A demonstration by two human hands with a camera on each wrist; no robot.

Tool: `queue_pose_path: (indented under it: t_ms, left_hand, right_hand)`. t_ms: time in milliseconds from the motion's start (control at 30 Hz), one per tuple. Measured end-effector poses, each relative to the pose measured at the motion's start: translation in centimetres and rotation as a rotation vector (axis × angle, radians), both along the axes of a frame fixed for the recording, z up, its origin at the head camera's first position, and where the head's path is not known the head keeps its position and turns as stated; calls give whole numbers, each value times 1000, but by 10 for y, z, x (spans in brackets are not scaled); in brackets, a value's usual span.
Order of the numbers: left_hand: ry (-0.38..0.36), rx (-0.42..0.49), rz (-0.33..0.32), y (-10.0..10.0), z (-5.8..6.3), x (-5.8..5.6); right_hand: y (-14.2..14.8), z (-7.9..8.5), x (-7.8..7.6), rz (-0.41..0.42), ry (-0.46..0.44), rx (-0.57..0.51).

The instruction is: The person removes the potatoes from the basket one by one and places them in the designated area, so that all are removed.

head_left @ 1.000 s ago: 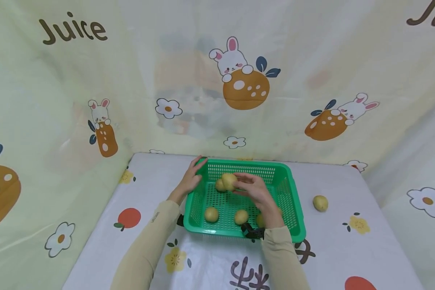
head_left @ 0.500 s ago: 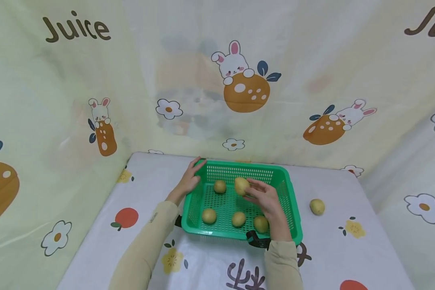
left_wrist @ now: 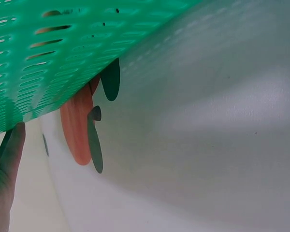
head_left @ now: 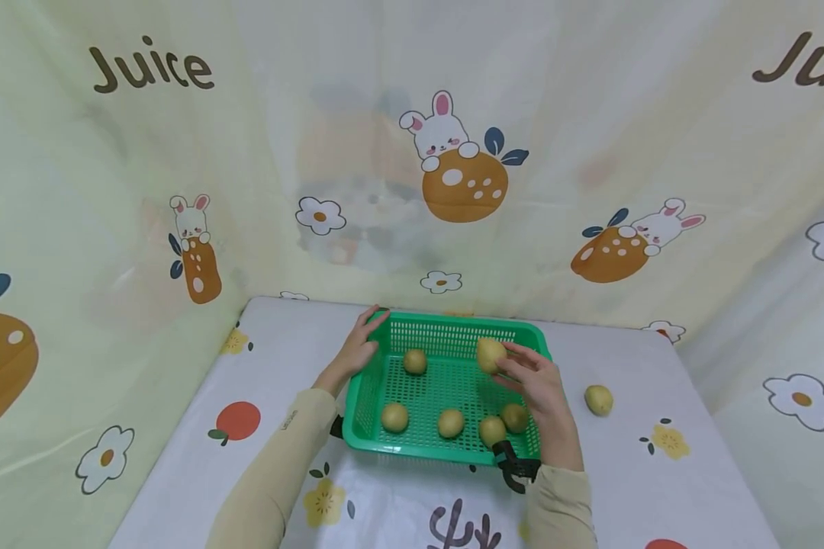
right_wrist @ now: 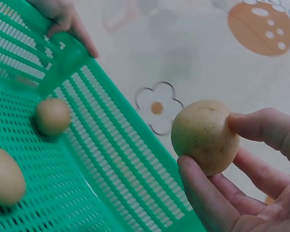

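Note:
Between the thumb and fingers of my right hand [head_left: 541, 387] is a pale yellow-brown potato [right_wrist: 205, 137], held above the right part of a green plastic basket [head_left: 426, 455]. Small dark specks mark its skin in the right wrist view. My left hand [head_left: 354, 352] rests at the basket's back left corner, its fingers extended along the rim. From the left wrist view, one fingertip meets the green edge. Inside the basket lie several potatoes: one near the back left [head_left: 415, 361], the others along the front, where a potato [head_left: 515, 418] sits beside my right wrist.
A single potato [head_left: 599, 399] lies on the printed tablecloth [head_left: 295, 335], right of the basket. Behind, a patterned curtain [head_left: 371, 252] hangs along the table's back edge. A black strap mount [head_left: 515, 467] on my right wrist overlaps the front rim.
My right hand has carried the potato rightward from over the back left potato to the basket's right side. The left hand stays at its corner. The head view has shifted slightly.

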State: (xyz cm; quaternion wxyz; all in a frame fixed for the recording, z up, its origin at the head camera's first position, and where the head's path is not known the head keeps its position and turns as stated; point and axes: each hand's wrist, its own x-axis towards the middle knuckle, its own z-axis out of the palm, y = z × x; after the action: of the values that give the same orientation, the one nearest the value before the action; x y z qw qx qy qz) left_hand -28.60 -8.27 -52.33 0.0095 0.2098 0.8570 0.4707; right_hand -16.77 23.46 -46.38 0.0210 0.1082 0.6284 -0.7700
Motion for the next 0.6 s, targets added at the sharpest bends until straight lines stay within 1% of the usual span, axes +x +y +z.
queue_pose_path:
  t_ms: [133,333,500,600]
  left_hand:
    - [1,2,2,0,-3,0]
    - [3,-13,11,-1,-3,0]
    - [9,-6,3,-1,-3,-1]
    - [2,-15,5,-1,-2,-2]
  right_hand:
    - [16,2,6,-44,-8,-25]
    - [39,0,14,-121,-20,-152]
    - [55,0,22,-158,-34,-165]
    - [66,1,27,-203,-42,-180]
